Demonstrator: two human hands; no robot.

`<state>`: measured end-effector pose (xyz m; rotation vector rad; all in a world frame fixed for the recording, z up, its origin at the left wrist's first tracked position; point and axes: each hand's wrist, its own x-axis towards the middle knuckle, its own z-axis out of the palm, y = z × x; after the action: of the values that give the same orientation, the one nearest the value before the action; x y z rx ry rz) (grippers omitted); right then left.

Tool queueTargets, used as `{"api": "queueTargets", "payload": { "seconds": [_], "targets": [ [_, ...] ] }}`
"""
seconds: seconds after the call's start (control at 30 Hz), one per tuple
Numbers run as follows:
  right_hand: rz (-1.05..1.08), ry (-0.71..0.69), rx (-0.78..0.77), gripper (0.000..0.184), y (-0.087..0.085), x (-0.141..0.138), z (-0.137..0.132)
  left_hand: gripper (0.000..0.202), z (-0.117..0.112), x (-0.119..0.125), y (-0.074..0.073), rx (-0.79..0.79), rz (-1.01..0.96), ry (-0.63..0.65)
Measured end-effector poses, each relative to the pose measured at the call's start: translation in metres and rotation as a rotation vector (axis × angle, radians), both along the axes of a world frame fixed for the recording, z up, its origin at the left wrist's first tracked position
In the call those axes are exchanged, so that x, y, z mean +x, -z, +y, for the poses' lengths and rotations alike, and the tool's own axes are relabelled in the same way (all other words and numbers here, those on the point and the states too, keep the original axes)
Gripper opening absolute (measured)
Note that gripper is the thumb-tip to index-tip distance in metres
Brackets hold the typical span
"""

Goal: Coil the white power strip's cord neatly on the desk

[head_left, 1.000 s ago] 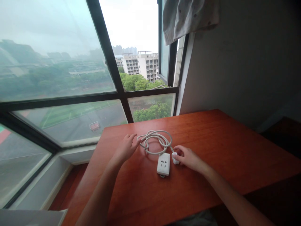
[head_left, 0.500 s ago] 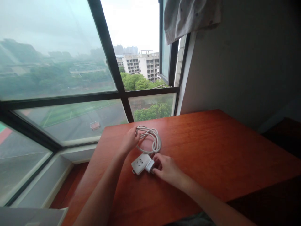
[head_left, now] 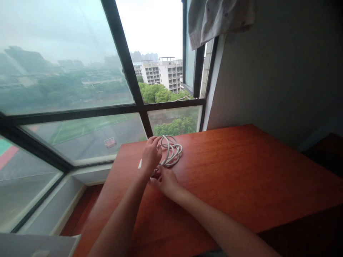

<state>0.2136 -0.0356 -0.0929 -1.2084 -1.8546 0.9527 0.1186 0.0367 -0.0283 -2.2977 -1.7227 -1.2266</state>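
Note:
My left hand (head_left: 150, 156) is closed around the white coiled cable (head_left: 171, 151) of a power strip, holding it near the far left corner of the red-brown wooden table (head_left: 241, 167). A sliver of the white socket block (head_left: 139, 164) shows just left of that hand; most of it is hidden behind the hand. My right hand (head_left: 165, 181) sits just below and against the left one, fingers curled under it. What its fingers hold is hidden.
A large dark-framed window (head_left: 128, 82) runs along the table's far and left sides. A grey wall (head_left: 281, 64) stands at the right. A pale cloth (head_left: 217, 18) hangs at the top. The table's left edge drops to a sill and floor.
Both hands moved left and farther away with the power strip. The coil was gathered up and lifted by the left hand, and the socket block went out of sight behind it.

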Motion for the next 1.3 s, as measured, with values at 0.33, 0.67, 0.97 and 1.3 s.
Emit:
{"api": "queueTargets", "payload": {
  "seconds": [0.33, 0.67, 0.97, 1.3],
  "targets": [
    [0.223, 0.315, 0.073, 0.023, 0.02, 0.126, 0.019, 0.01, -0.084, 0.055, 0.031, -0.356, -0.05, 0.562],
    [-0.115, 0.286, 0.142, 0.029, 0.032, 0.123, 0.022, 0.017, -0.068, 0.045, 0.073, -0.338, -0.005, 0.375],
    [-0.215, 0.027, 0.276, 0.027, 0.018, 0.122, 0.012, 0.018, -0.067, 0.046, 0.072, -0.324, 0.01, 0.429],
    [-0.354, -0.001, 0.203, 0.031, 0.01, 0.124, 0.006, 0.021, -0.07, 0.045, 0.069, -0.349, 0.046, 0.505]
  ]
}}
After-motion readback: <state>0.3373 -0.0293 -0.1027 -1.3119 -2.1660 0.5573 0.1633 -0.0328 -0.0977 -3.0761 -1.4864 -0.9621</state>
